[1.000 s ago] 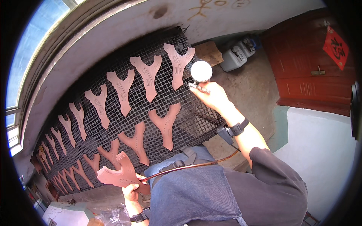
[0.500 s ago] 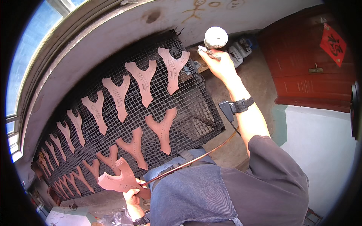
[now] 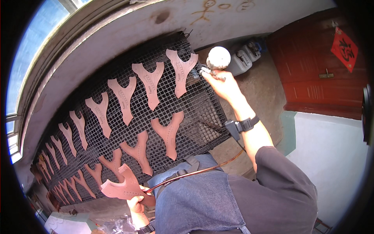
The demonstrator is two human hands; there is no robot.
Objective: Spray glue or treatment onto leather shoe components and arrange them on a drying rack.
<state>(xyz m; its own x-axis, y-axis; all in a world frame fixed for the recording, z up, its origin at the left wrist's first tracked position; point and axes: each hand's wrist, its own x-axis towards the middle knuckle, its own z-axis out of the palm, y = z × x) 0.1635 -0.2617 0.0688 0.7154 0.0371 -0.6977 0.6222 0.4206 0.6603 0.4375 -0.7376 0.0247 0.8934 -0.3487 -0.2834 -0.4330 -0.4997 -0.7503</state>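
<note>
My right hand (image 3: 226,86) is closed round a spray gun (image 3: 210,73) with a round white cup (image 3: 218,58) on top, held out past the upper right corner of a black wire mesh rack (image 3: 202,121). Low at the rack's near edge, my left hand (image 3: 136,206) grips a stack of pinkish-brown Y-shaped leather pieces (image 3: 122,188). A thin brown hose (image 3: 194,169) crosses in front of my body, its lower end beside the left hand. Similar Y-shaped pieces (image 3: 151,84) lie in two rows on the mesh. The nearest to the spray gun is a piece (image 3: 181,72) at the far row's right end.
White plastic jugs (image 3: 238,62) stand on the floor behind the spray gun. A red door (image 3: 315,85) is at the right, beside a white and green wall (image 3: 331,148). A window (image 3: 39,46) runs along the left. Clear plastic wrap (image 3: 117,225) lies at the bottom.
My right hand has come down and slightly left with the spray gun, closer to the rack's corner. The left hand and its stack stay nearly in place.
</note>
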